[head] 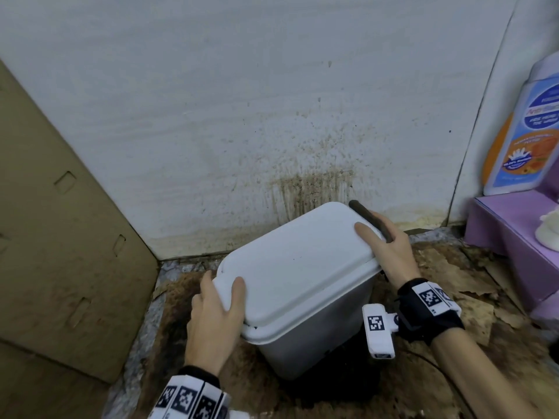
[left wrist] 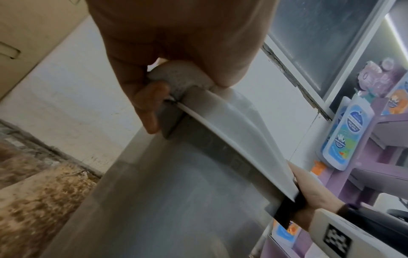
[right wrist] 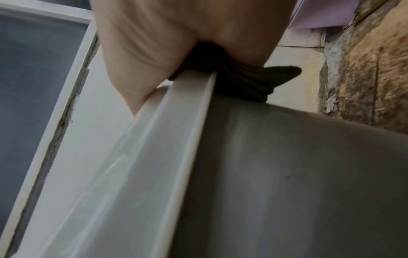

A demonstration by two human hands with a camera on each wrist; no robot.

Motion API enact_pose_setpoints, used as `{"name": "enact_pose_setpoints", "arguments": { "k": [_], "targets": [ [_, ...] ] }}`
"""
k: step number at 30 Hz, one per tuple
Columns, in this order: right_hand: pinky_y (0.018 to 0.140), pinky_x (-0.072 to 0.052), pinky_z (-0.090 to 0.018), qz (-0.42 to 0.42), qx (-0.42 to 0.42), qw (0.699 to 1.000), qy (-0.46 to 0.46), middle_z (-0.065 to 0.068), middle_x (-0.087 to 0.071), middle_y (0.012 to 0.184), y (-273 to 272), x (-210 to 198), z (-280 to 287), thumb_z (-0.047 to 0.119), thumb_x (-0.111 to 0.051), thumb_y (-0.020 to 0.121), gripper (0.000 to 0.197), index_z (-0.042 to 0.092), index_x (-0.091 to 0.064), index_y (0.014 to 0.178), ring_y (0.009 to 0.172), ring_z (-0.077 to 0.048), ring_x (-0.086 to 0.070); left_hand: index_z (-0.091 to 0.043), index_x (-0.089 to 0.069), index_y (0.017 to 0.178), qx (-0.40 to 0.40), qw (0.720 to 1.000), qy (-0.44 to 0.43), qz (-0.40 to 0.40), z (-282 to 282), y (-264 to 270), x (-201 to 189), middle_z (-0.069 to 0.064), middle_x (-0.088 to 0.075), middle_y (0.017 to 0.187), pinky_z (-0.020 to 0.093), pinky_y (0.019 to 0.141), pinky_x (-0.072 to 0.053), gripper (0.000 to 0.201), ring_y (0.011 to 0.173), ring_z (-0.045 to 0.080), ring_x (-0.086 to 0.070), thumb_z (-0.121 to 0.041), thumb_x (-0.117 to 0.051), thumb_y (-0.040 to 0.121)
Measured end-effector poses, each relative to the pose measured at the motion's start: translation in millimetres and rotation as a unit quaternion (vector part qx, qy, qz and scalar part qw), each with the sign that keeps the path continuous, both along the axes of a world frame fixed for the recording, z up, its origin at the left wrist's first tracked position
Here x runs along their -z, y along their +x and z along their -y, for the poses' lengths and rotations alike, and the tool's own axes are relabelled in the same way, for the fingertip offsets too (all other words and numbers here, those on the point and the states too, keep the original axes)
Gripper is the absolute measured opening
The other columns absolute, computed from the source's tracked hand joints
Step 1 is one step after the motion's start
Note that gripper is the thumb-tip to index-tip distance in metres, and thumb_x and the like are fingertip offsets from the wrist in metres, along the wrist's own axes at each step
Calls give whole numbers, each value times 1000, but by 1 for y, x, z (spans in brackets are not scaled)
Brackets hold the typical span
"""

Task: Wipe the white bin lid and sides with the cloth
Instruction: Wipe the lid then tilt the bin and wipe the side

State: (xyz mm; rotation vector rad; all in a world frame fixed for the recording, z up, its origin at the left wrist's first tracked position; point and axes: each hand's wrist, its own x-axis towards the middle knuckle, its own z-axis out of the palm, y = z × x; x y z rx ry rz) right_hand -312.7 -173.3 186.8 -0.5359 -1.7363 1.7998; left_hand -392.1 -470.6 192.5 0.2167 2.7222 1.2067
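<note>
The white bin (head: 317, 337) stands on the floor against the wall, tilted, with its white lid (head: 296, 261) down. My left hand (head: 220, 294) grips the lid's near left corner, thumb on top and fingers curled under the rim (left wrist: 238, 132). My right hand (head: 381, 240) holds a dark brown folded cloth (head: 367, 217) against the lid's far right edge, thumb lying on the lid. In the right wrist view the cloth (right wrist: 243, 78) is pinched between the fingers and the lid rim (right wrist: 154, 148), above the bin's grey-white side (right wrist: 287, 174).
A flat cardboard sheet (head: 60, 237) leans at the left. The wall (head: 302, 176) behind the bin is splashed brown. A purple shelf (head: 514, 237) with a soap bottle (head: 526, 131) stands close at the right. Stained torn cardboard (head: 453, 282) covers the floor.
</note>
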Motion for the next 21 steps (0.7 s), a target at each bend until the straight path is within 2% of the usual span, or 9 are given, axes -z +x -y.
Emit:
{"name": "enact_pose_setpoints", "arguments": {
  "k": [3,6,8,10,13,16,18,21],
  "targets": [
    [106,-48,-40,7,57,998,-12,19,-64,132,5,5,8,36,-72,89,39,48,-66,126,126,-7,-57,-30,-15,157,21,1000,-8,-10,0,-15,-4,10,-42,153,55,109,-38,104,137,35,-43,-90,-25,73],
    [104,-47,-36,10,131,991,-25,17,-66,129,11,8,23,37,-71,88,39,46,-66,126,124,-10,-57,-33,-6,160,47,999,-13,-20,-1,-37,-14,6,-35,161,54,113,-35,102,143,33,-39,-90,-27,78],
    [102,-45,-34,15,187,982,-23,15,-66,129,17,7,38,36,-68,90,38,40,-66,127,124,-11,-56,-32,-4,161,76,997,-12,-20,-2,-50,-21,6,-35,161,48,110,-38,89,142,31,-41,-78,-34,90],
    [98,-42,-31,14,225,974,-31,10,-63,132,22,8,54,33,-65,94,36,36,-65,129,121,-12,-54,-34,-2,160,100,995,-12,-18,-2,-60,-23,5,-38,159,44,106,-39,81,140,29,-44,-67,-37,95],
    [94,-38,-28,23,238,970,-32,7,-59,133,24,9,73,34,-59,99,39,31,-59,137,119,-11,-50,-41,-1,159,114,993,-2,1,4,-70,-19,5,-39,159,44,106,-41,77,138,29,-46,-66,-38,95],
    [94,-39,-27,19,241,970,-40,8,-58,130,22,11,75,35,-51,103,37,30,-58,139,118,-10,-51,-50,-6,156,122,992,35,15,7,-77,-15,-3,-32,162,50,115,-34,75,145,26,-37,-71,-39,92],
    [97,-42,-29,12,244,968,-59,9,-60,130,20,14,70,34,-45,105,37,28,-59,139,118,-11,-54,-54,-9,154,126,991,46,12,7,-78,-14,-8,-28,164,51,118,-29,73,149,23,-31,-73,-40,91],
    [103,-45,-34,6,257,962,-87,8,-64,129,19,17,64,33,-43,105,38,26,-60,137,120,-14,-58,-54,-8,155,120,992,29,6,8,-78,-11,-7,-28,164,52,118,-30,75,149,24,-31,-78,-37,90]
  ]
}}
